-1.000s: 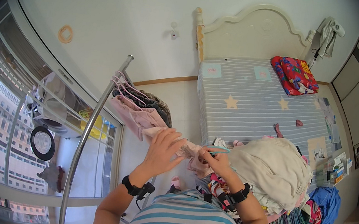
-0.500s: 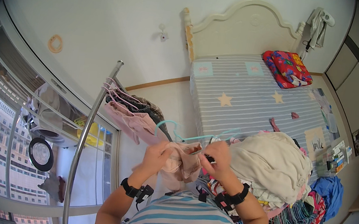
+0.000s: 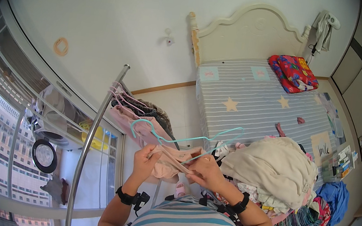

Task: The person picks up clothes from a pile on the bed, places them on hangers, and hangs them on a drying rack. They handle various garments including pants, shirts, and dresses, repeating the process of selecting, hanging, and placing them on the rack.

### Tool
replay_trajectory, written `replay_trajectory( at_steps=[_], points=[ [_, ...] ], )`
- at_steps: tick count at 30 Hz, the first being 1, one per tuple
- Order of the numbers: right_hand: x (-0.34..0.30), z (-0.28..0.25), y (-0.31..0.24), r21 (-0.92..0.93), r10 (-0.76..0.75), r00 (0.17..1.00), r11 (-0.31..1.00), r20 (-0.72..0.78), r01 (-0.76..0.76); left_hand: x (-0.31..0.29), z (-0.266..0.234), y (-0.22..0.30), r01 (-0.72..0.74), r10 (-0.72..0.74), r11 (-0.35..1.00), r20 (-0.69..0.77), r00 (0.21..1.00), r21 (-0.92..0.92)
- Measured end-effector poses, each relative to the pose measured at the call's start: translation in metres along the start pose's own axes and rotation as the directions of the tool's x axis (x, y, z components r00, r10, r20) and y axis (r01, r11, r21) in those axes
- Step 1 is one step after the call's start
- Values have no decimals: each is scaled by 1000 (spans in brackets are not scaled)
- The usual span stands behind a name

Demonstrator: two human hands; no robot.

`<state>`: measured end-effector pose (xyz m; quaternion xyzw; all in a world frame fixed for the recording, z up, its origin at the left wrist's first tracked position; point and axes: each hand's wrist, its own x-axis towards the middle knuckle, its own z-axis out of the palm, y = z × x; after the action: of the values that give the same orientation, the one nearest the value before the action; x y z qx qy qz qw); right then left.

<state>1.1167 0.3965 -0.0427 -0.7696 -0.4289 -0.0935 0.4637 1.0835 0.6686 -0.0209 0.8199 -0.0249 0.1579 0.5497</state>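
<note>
teal hanger [image 3: 186,139] now raised clear above the pink garment [image 3: 170,159], since half a second back. left hand [image 3: 145,157] and right hand [image 3: 204,171] both pinch the cloth, possibly hanger too. clothes pile [image 3: 274,168] on bed [image 3: 256,100].

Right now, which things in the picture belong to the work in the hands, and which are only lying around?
In use:
- left hand and right hand, both gripping the pink garment
- light blue hanger, going into that garment
- metal rail with clothes already hung
- pile of clothes

Lying about:
- bed
- red patterned pillow
- blue cloth
</note>
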Motion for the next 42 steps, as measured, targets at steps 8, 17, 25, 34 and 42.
replay_trajectory(
  at_steps=[8, 17, 25, 34, 42],
  points=[
    [-25, -39, 33, -244, 83, 997, 966, 5, -80, -3, -16, -6, 88, -86, 995, -32, 996, 54],
    [-33, -40, 46, 151, 443, 783, 894, -438, -421, 1, -7, -7, 73, -74, 997, -35, 997, -19],
    [-37, -60, 47, 131, 563, 785, 825, -258, -549, 2, -10, -9, 54, -54, 998, -1, 999, 39],
    [-30, -84, 53, -5, 333, 936, 942, -117, -336, 5, -13, -14, -225, 175, 948, 221, 960, 227],
    [-3, -105, 45, -418, -136, 990, 899, 26, 134, 19, -20, 32, -237, 66, 888, 401, 914, 394]
  ],
)
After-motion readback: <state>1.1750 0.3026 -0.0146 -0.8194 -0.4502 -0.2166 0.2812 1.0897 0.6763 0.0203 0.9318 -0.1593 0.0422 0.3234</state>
